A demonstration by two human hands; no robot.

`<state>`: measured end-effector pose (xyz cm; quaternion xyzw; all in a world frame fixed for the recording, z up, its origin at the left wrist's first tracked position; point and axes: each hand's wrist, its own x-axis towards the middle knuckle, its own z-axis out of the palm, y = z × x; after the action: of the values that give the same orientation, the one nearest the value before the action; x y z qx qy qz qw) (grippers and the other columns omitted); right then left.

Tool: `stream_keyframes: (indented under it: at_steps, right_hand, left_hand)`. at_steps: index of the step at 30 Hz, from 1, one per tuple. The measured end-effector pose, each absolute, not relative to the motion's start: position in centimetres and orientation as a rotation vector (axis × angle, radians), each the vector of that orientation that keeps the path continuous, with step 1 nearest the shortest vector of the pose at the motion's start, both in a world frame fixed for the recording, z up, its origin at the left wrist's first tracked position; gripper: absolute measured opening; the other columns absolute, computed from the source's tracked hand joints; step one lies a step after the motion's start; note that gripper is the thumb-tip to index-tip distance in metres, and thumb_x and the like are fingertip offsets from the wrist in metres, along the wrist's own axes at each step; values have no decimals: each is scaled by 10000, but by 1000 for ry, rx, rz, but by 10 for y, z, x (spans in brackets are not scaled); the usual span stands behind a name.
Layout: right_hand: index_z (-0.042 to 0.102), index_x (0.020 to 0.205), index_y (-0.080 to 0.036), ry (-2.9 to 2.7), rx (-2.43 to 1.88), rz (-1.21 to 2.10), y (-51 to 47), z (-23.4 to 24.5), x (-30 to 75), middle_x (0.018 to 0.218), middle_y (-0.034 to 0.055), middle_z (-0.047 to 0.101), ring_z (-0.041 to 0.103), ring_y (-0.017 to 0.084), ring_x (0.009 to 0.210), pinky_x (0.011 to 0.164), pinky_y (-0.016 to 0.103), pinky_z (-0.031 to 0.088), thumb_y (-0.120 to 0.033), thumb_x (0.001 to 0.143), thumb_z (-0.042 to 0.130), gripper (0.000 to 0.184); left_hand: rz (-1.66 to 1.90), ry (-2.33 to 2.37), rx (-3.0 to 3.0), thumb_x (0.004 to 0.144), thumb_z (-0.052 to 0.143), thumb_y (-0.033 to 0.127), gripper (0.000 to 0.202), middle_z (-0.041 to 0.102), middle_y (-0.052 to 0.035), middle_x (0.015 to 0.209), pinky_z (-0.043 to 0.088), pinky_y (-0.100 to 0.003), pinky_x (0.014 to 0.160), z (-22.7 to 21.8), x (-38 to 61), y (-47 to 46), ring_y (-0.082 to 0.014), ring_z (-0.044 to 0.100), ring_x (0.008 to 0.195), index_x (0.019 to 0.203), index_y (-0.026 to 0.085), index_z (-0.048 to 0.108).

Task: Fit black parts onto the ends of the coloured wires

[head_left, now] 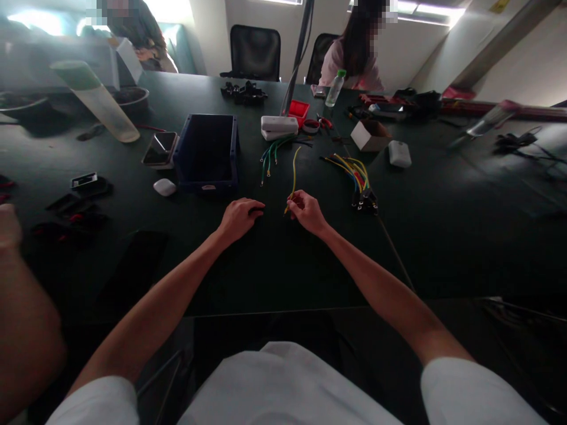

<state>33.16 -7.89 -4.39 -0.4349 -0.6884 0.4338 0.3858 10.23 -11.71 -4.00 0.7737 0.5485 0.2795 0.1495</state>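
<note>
Yellow between the closed fingertips of the right hand (308,212) — a thin yellow insulated wire (294,171), pinched near its lower end, trailing away over the dark green table (443,224). Just beside it the left hand (239,218) rests curled, knuckles up; whether it grips anything cannot be told. Beyond — a dark blue plastic bin (206,183).

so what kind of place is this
Probably a shared workroom for wiring assembly: bundles of coloured wires lie on a big dark table, the right hand pinches a yellow wire, and a blue parts bin and office chairs stand nearby.
</note>
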Motion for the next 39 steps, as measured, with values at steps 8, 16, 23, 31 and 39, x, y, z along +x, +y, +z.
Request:
stream_keyframes:
  at_steps: [8,16,23,31,39]
  right_hand:
    - [553,961,-191,-1796,-1132,1077,-81,-46,335,802,22,614,614,133,627,517,271,556,-370,901,557,188]
    - [508,1012,-210,-1792,-1133,1038,-85,-43,338,808,16,623,623,133,625,542,275,541,-362,917,545,183]
    - [431,1056,-226,-1724,-1113,1070,-87,-44,338,798,-8,612,624,127,604,533,270,534,-364,907,560,240]
    - [410,1035,-230,-1584,-1128,1157,-86,-44,335,885,11,616,609,104,567,470,234,511,-382,887,569,265]
    - [416,1024,-231,-1484,-1112,1234,-86,-47,333,920,7,627,572,73,511,441,211,474,-418,875,587,294]
  left_hand:
    - [858,1572,2152,840,661,180,243,727,-36,999,548,-357,767,-47,104,-114,-195,679,878,1076,229,683]
    - [857,1564,2123,817,690,198,229,725,-29,984,570,-349,786,-40,114,-121,-191,682,883,1044,230,690]
    - [861,1577,2115,811,702,207,221,728,-22,968,568,-335,759,-41,117,-122,-180,681,851,1030,231,692]
    - [862,1555,2130,822,684,233,195,724,-28,967,566,-333,734,-36,119,-126,-187,678,867,1017,225,686]
    - [910,1576,2138,823,683,236,175,720,-31,954,570,-359,768,-30,123,-130,-193,676,868,997,221,677]
